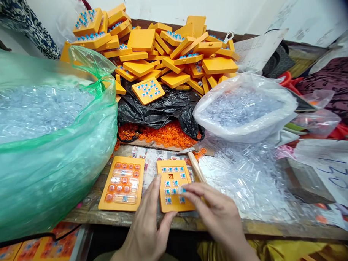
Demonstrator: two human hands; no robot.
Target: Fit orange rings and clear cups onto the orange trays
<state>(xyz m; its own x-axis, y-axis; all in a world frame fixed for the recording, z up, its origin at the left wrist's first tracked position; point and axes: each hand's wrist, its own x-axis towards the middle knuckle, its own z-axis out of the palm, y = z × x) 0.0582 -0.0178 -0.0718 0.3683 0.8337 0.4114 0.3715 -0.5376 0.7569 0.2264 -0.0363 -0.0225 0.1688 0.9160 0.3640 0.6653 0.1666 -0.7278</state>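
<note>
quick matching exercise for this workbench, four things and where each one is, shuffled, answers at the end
1. left hand
2. right hand
3. hammer
4. orange rings

A. heaped just in front of the black plastic
B. at the left and lower edges of the panel with blue pieces
C. lying on the bench, partly hidden behind the other hand
D. thumb and finger at a small clear piece over that panel

Pairs: 1-B, 2-D, 3-C, 4-A

Right panel (176,186) between left panel (123,183) and hammer (196,166)
</note>
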